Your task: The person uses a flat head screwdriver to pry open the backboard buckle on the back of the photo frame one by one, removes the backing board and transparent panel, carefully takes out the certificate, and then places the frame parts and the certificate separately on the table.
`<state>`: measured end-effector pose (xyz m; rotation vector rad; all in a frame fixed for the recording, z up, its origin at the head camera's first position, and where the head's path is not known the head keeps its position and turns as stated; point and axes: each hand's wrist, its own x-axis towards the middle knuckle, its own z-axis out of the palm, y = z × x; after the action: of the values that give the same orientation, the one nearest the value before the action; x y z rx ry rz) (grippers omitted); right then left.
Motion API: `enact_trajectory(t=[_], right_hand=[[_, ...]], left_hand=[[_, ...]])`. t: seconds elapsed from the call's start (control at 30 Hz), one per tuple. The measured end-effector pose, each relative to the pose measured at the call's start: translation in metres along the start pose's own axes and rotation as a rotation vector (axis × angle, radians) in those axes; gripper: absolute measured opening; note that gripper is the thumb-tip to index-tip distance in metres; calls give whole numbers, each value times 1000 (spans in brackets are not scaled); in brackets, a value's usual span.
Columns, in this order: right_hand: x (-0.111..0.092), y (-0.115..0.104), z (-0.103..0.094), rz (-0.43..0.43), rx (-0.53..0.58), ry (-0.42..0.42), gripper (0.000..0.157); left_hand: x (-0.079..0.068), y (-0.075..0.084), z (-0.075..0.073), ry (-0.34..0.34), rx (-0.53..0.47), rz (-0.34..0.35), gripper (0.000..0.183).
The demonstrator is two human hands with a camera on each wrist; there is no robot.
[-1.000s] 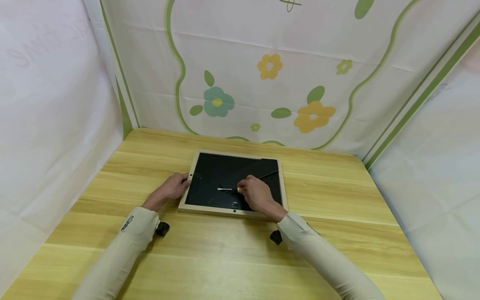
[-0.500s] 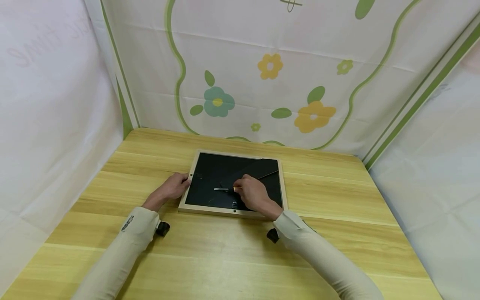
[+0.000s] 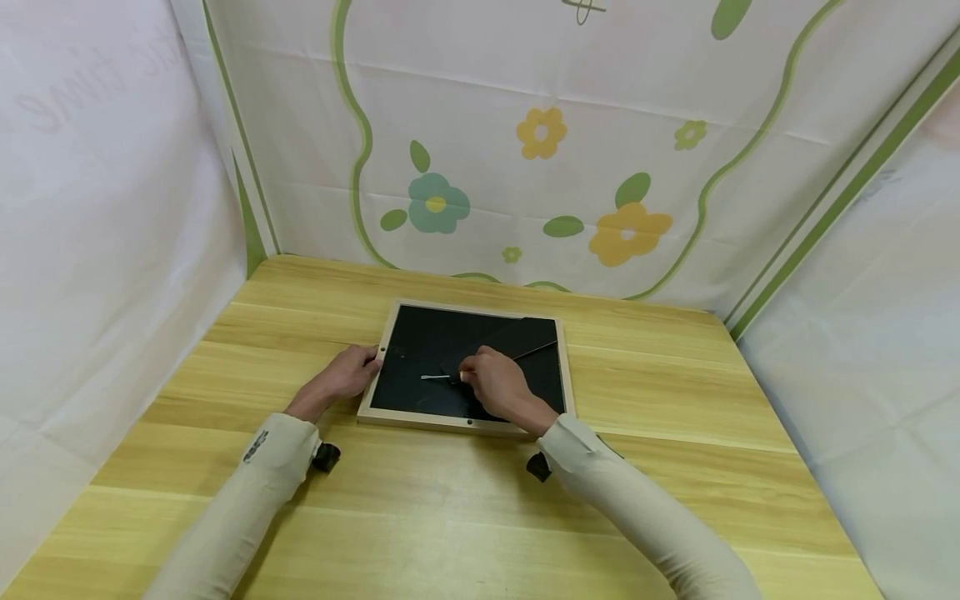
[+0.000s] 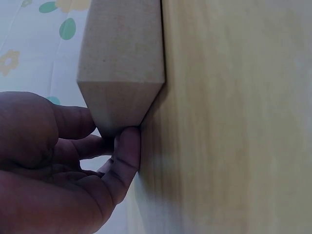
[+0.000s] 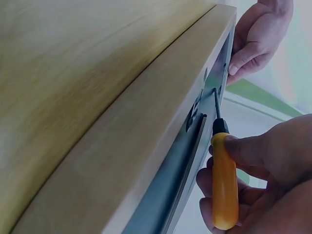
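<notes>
A picture frame (image 3: pixel 420 419) with a pale wooden rim lies on the table, its black backing (image 3: pixel 442 333) facing up. My left hand (image 3: pixel 348 372) grips the frame's left side; in the left wrist view its thumb and fingers (image 4: pixel 127 146) pinch the wooden edge (image 4: pixel 122 53). My right hand (image 3: pixel 497 385) is over the backing and holds a screwdriver (image 5: pixel 224 183) by its orange handle. The metal shaft (image 3: pixel 435 377) points left, nearly flat above the backing. Whether its tip touches the backing, I cannot tell.
A black stand flap (image 3: pixel 536 337) slants across the backing's right part. Small dark fasteners sit on the rim, one at the left (image 3: pixel 382 349) and one at the front (image 3: pixel 470 422). White flowered cloth (image 3: pixel 480 167) walls the wooden table (image 3: pixel 420 517) at the back and sides.
My right hand has shifted a little to the left with the screwdriver, whose tip has moved left too. My left hand and the frame have stayed in place.
</notes>
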<state>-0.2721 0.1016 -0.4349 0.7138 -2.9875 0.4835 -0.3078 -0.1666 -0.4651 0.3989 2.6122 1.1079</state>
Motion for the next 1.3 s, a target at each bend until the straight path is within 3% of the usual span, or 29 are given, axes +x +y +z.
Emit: enact_trajectory(t=[0.97, 1.3], right_hand=[[19, -21, 9, 17, -18, -78, 22], [25, -25, 11, -5, -56, -73, 22]], left_hand=[[2, -3, 0, 7, 9, -18, 38], [2, -1, -1, 12, 26, 15, 37]])
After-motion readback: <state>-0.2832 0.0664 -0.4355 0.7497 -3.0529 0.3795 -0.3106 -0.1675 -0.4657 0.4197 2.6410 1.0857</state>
